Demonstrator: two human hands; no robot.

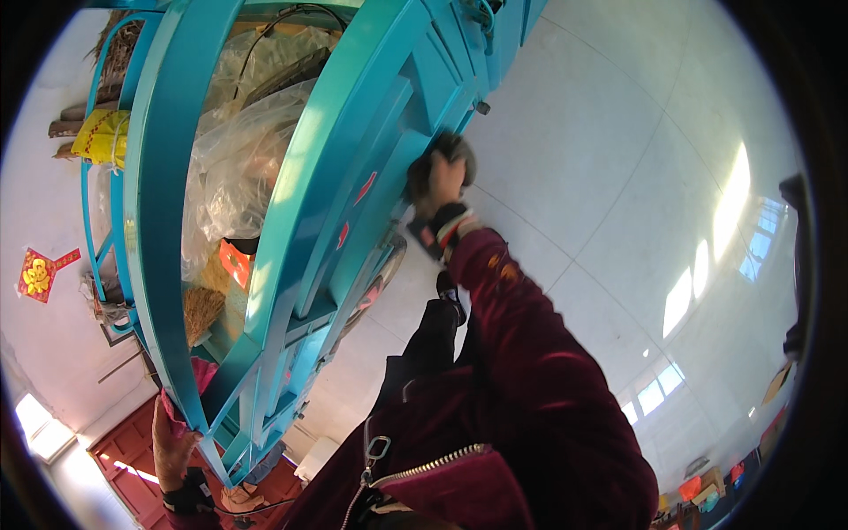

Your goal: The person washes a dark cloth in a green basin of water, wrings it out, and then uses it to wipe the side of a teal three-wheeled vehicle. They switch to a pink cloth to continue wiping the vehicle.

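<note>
The turquoise metal side rail of a vehicle's cargo bed runs diagonally before me. My right hand, blurred, is at the outer side of the bed, with its fingers on a dark, rounded, soft-looking thing I cannot identify. At the lower left, my left hand grips a pink cloth against the frame's corner. Inside the bed lie clear plastic sheeting, a straw broom head and a red-orange item.
A yellow bag hangs on the far rail. Below the bed's near side a wheel shows. Sunlit tiled floor spreads to the right. A red panelled door stands at the lower left; a black cable runs near my left wrist.
</note>
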